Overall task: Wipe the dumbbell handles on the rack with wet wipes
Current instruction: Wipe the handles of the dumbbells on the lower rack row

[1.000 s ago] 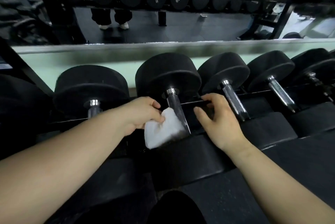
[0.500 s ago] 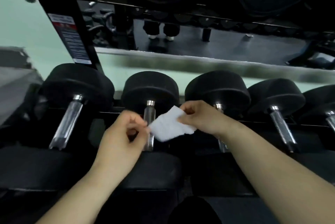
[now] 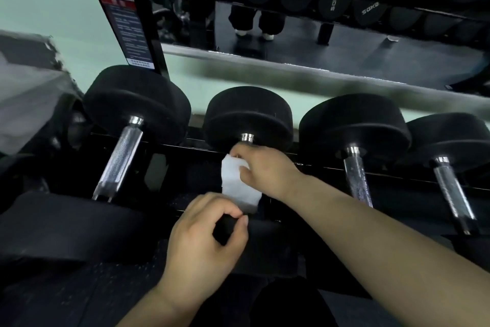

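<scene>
A row of black dumbbells lies on the rack (image 3: 183, 145), chrome handles pointing toward me. My right hand (image 3: 265, 170) grips a white wet wipe (image 3: 236, 183) wrapped over the handle of the second dumbbell from the left (image 3: 249, 117), just below its chrome collar (image 3: 247, 138). The wipe hides most of that handle. My left hand (image 3: 206, 236) sits lower, thumb and forefinger pinched together at the wipe's lower edge. The bare knurled handle of the leftmost dumbbell (image 3: 119, 162) lies to the left, and two more handles (image 3: 356, 175) (image 3: 453, 191) to the right.
A black upright post with a printed label (image 3: 124, 22) stands behind the leftmost dumbbell. A mirror (image 3: 291, 43) behind the rack reflects more dumbbells and a person's legs. The dumbbells' near heads (image 3: 66, 223) lie in front, close to my arms.
The wipe has come down from between my hands onto the second dumbbell's handle. My right hand now grips it there, and my left hand has dropped to its lower edge.
</scene>
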Action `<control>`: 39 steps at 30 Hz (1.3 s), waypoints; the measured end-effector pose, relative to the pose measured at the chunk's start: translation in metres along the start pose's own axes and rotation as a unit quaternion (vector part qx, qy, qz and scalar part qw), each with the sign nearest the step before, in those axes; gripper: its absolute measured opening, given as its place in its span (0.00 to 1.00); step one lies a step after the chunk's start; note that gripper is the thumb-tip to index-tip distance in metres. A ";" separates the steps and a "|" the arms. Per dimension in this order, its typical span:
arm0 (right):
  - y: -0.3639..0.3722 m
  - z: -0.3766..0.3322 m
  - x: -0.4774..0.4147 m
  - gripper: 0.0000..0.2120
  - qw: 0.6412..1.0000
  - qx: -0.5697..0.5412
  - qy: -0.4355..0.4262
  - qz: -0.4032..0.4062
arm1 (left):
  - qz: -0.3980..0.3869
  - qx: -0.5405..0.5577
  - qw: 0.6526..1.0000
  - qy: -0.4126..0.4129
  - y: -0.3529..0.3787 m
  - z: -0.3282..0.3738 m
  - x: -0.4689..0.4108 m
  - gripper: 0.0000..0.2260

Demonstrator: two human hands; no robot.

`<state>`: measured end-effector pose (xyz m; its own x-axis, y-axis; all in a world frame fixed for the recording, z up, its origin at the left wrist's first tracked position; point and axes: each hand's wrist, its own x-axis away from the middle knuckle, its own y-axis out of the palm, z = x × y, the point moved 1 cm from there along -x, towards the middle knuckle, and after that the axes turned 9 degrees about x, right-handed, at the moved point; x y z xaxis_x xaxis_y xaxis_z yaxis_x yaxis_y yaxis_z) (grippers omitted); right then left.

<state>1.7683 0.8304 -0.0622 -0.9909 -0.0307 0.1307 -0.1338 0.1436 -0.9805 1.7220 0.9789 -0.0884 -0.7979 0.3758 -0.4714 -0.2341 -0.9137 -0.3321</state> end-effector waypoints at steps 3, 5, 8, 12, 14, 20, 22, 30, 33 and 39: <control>0.006 -0.003 -0.003 0.19 0.995 0.078 -0.036 0.052 | 0.003 0.005 1.000 0.004 -0.001 -0.001 0.001 0.02; 0.008 -0.002 -0.004 0.17 0.982 0.124 -0.072 0.123 | 0.003 0.006 1.000 0.004 -0.001 -0.001 0.001 0.02; 0.012 -0.001 -0.004 0.12 0.976 0.138 -0.119 0.119 | 0.005 0.005 1.000 0.001 -0.001 -0.002 0.002 0.02; 0.012 0.005 0.015 0.17 0.990 0.066 -0.124 -0.003 | 0.007 0.008 1.000 -0.006 -0.001 -0.003 0.003 0.03; 0.011 0.005 0.024 0.15 0.989 0.055 -0.138 -0.013 | 0.006 0.007 1.000 -0.011 -0.001 -0.003 0.003 0.02; 0.006 0.012 -0.007 0.11 0.996 0.048 -0.068 0.023 | 0.004 0.019 1.000 -0.007 -0.001 -0.003 0.003 0.01; 0.003 0.018 -0.018 0.12 0.997 0.043 -0.021 0.065 | 0.005 0.021 1.000 -0.005 -0.001 -0.003 0.003 0.01; 0.010 -0.002 0.023 0.06 0.984 0.049 -0.168 -0.021 | 0.000 0.025 1.000 -0.006 -0.002 -0.003 0.004 0.01; 0.005 0.006 -0.005 0.09 0.991 0.083 -0.109 -0.002 | 0.006 0.024 1.000 0.002 -0.002 -0.003 0.004 0.01; 0.001 0.011 -0.014 0.11 0.990 0.125 -0.059 0.022 | 0.001 0.019 1.000 -0.001 -0.002 -0.003 0.003 0.01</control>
<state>1.7818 0.8204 -0.0664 -0.9858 -0.1465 0.0826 -0.0681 -0.1016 -0.9925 1.7216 0.9823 -0.0922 -0.7994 0.3733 -0.4707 -0.2530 -0.9198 -0.2999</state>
